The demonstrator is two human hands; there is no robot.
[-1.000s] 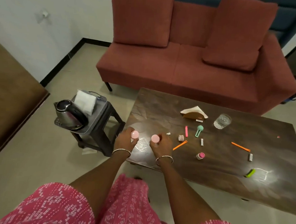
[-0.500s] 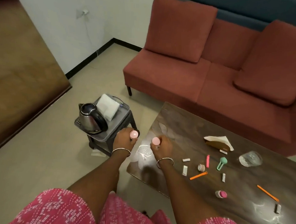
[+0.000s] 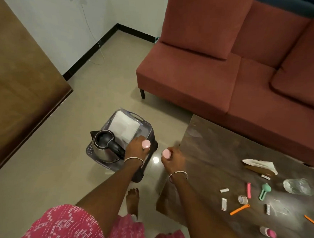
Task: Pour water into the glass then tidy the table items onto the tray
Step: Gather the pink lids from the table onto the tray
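Each pink-capped container is small, rigid and probably light: left hand (image 3: 136, 146) pinches one (image 3: 146, 144) above the tray (image 3: 91, 150); right hand (image 3: 174, 159) pinches the other (image 3: 166, 153) beside it.

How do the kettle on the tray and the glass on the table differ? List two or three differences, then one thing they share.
The kettle is shiny metal with a black handle; the glass is clear with no handle. The kettle stands on the grey tray atop a stool, the glass on the dark table. The left hand is close beside the kettle; no hand is near the glass. Both stand upright.
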